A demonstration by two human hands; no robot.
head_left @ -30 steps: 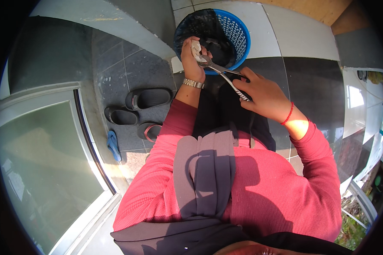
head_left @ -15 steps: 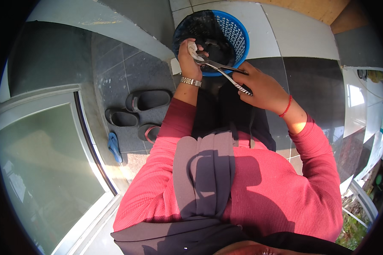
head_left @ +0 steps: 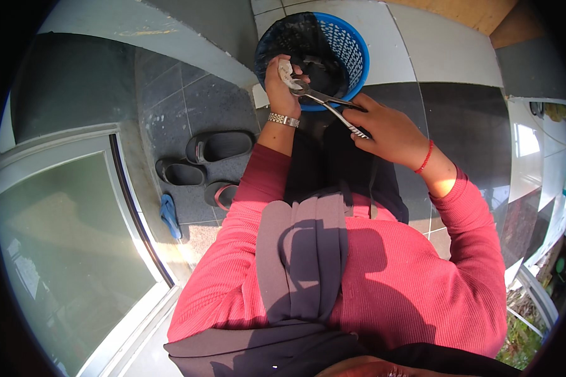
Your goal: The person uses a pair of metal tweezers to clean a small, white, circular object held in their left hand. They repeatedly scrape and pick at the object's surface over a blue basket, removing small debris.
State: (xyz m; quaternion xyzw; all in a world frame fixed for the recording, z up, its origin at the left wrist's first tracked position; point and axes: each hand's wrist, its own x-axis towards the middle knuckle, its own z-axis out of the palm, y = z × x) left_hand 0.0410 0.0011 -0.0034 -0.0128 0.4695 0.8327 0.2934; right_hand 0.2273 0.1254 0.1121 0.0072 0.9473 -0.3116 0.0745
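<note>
My left hand (head_left: 278, 85) is closed around a whitish, irregular piece (head_left: 287, 73), whose kind I cannot make out. It is held over the near left rim of a blue perforated plastic basket (head_left: 360, 58) lined with a black plastic bag (head_left: 294, 34). From the right, my right hand (head_left: 387, 131) grips the handles of a silver two-handled metal tool (head_left: 326, 100), with its fingers partly around them. The tool's rounded head meets or nearly touches the lower end of the whitish piece. Dark scraps inside the bag are hard to tell apart.
Dark sandals (head_left: 220, 146) lie on the grey tiles to the left, with a blue slipper (head_left: 168, 215) nearby. A wall corner (head_left: 223, 47) stands just left of the basket. Farther left is a framed glass panel (head_left: 75, 245). Black and white floor tiles (head_left: 462, 119) extend to the right.
Hardly anything differs. Both hands keep their holds on the whitish piece and the metal tool, with only a slight shift of the tool and right hand.
</note>
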